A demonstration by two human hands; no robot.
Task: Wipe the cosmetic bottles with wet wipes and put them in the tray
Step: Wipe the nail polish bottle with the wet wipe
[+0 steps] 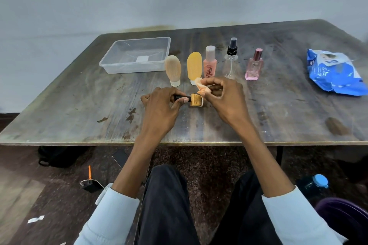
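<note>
One small glass bottle (196,101) with amber contents is held sideways just above the table (79,109): black cap pinched by left hand (163,108), one crumpled wipe (202,86) clamped in right hand (225,98) against the bottle's far end. Five bottles are lined up behind: beige (173,70), yellow (194,69), pink (209,62), clear spray (231,59), pink perfume (254,65). One clear tray (137,54) is seen far left, nothing in it. One blue wipes pack (334,72) is seen far right
</note>
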